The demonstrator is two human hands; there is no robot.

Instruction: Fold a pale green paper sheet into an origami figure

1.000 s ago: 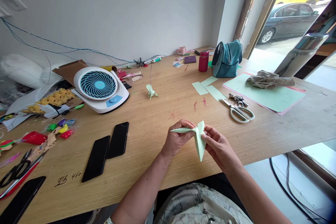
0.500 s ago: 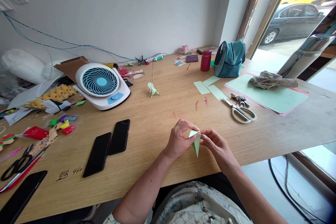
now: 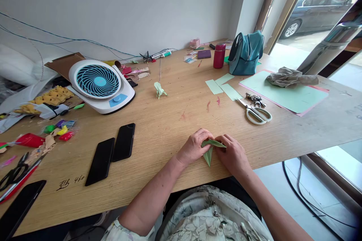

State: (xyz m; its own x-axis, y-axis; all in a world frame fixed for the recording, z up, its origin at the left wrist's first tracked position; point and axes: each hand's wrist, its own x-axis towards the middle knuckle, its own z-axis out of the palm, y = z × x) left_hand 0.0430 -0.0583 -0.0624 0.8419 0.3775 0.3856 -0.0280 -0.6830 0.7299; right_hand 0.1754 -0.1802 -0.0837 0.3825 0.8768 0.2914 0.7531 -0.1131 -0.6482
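Note:
A pale green folded paper piece point(image 3: 209, 150) lies pressed against the wooden table point(image 3: 158, 128) near its front edge. My left hand point(image 3: 195, 146) pinches its left side and my right hand point(image 3: 232, 154) presses on its right side, fingers curled over it. One pointed flap sticks out toward me between the two hands. A finished small green paper figure point(image 3: 158, 90) stands farther back at the table's middle.
White-handled scissors point(image 3: 255, 113) and keys point(image 3: 255, 100) lie to the right, beside green paper strips point(image 3: 223, 88) and large green sheets point(image 3: 285, 95). A teal bag point(image 3: 244, 53), red bottle point(image 3: 219, 55), desk fan point(image 3: 98, 84) and two dark phones point(image 3: 113, 152) surround the work spot.
The paper piece was held up in the air with flaps spread; both hands have folded it smaller and lowered it flat onto the table.

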